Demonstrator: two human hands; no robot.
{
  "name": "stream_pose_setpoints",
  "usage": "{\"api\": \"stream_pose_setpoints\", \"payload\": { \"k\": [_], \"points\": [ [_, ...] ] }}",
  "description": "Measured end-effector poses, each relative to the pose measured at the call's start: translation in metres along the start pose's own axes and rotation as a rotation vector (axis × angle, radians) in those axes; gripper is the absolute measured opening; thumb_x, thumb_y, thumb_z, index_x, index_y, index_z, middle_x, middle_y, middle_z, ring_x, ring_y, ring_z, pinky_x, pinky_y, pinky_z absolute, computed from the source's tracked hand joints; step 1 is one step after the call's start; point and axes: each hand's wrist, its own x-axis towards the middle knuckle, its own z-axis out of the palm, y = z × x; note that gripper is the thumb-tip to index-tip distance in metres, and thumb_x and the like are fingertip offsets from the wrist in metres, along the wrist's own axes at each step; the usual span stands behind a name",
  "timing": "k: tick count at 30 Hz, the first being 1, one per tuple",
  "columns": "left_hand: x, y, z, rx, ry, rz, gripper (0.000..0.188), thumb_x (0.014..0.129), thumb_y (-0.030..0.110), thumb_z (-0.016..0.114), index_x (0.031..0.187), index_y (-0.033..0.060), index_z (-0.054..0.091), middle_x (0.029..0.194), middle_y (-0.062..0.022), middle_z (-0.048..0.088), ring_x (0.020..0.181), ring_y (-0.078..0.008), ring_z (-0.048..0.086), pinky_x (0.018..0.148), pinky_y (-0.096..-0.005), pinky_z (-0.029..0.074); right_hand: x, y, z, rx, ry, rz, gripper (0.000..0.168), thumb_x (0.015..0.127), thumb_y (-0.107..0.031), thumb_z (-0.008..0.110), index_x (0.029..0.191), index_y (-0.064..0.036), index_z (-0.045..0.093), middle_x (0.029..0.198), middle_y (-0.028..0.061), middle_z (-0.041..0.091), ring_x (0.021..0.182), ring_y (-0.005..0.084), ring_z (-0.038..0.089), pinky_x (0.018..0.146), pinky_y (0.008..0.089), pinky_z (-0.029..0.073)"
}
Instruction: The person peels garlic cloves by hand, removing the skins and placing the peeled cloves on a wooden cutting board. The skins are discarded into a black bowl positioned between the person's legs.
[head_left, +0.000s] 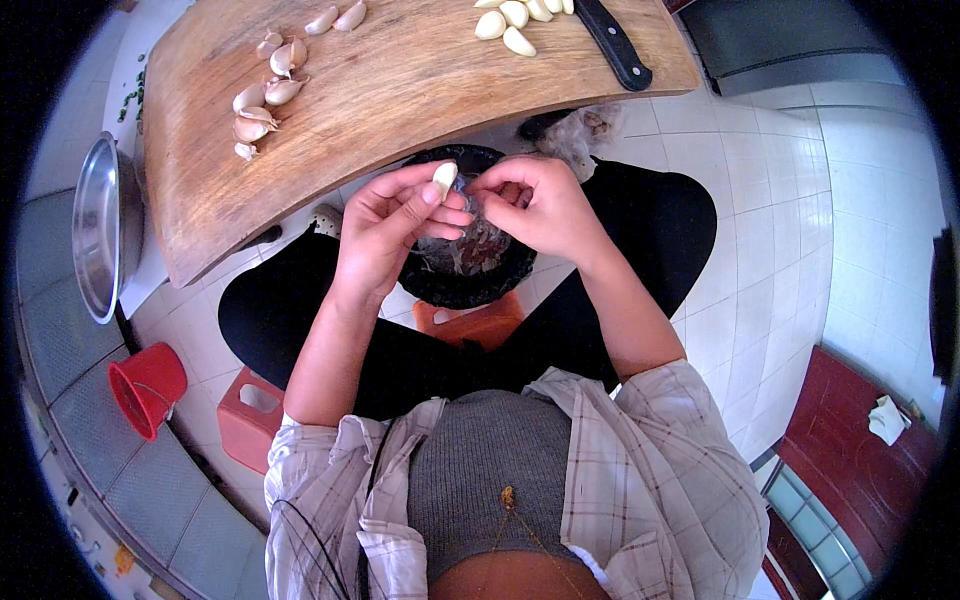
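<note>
Between the thumb and fingers of my left hand (397, 217) is a peeled garlic clove (445, 177). My right hand (540, 206) is just beside it, fingers curled and thumb drawn in; whether a scrap of skin is pinched there is too small to tell. Both hands hover over a black-lined bin (469, 296) with garlic skins (476, 247) inside. Beyond them, a wooden cutting board (360, 97) carries unpeeled garlic cloves (282, 91) on the left and several peeled cloves (514, 15) on the right. Next to the peeled ones lies a black-handled knife (616, 46), its blade out of view.
A steel basin (96, 225) stands left of the board, near chopped green bits (135, 97). On the floor are a red bucket (150, 386), a pink plastic stool (247, 420) and an orange stool (480, 322). A clear plastic bag (581, 135) lies under the board's edge.
</note>
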Motion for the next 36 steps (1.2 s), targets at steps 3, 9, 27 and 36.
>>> {"api": "stream_pose_setpoints", "payload": {
  "k": [3, 9, 27, 36],
  "points": [
    [0.0, 0.003, 0.002, 0.016, -0.003, -0.043, 0.031, 0.098, 0.012, 0.058, 0.124, -0.0059, 0.059, 0.1, -0.0184, 0.07, 0.087, -0.0268, 0.072, 0.074, -0.034, 0.061, 0.0, -0.004, 0.001, 0.093, 0.036, -0.001, 0.008, 0.085, -0.004, 0.072, 0.093, -0.001, 0.072, 0.081, 0.0029, 0.069, 0.066, 0.0048, 0.06, 0.058, 0.0195, 0.047],
    [0.0, 0.003, 0.008, 0.051, 0.026, -0.069, 0.029, 0.098, 0.011, 0.058, 0.122, -0.0051, 0.06, 0.097, -0.0168, 0.069, 0.084, -0.025, 0.071, 0.072, -0.0343, 0.061, 0.002, -0.013, 0.002, 0.237, 0.137, -0.209, 0.011, 0.087, 0.0, 0.069, 0.098, 0.0, 0.072, 0.088, 0.0039, 0.066, 0.068, 0.0052, 0.058, 0.059, 0.0188, 0.046],
    [-0.001, -0.004, 0.011, 0.217, 0.069, 0.12, 0.016, 0.092, -0.002, 0.064, 0.107, -0.0051, 0.059, 0.097, -0.0167, 0.07, 0.086, -0.0224, 0.071, 0.075, -0.0313, 0.06, 0.0, -0.003, 0.013, 0.371, 0.083, -0.167, 0.015, 0.091, 0.0, 0.065, 0.104, 0.004, 0.071, 0.089, 0.0075, 0.066, 0.065, 0.0071, 0.06, 0.055, 0.0197, 0.047],
    [-0.001, -0.003, 0.01, 0.123, 0.044, 0.059, 0.016, 0.093, 0.001, 0.063, 0.108, -0.005, 0.06, 0.097, -0.0172, 0.07, 0.084, -0.0234, 0.071, 0.073, -0.0325, 0.061, 0.001, -0.001, 0.012, 0.4, 0.071, -0.168, 0.013, 0.093, 0.0, 0.062, 0.102, 0.005, 0.07, 0.09, 0.0089, 0.066, 0.064, 0.0075, 0.06, 0.055, 0.02, 0.048]
  ]
}}
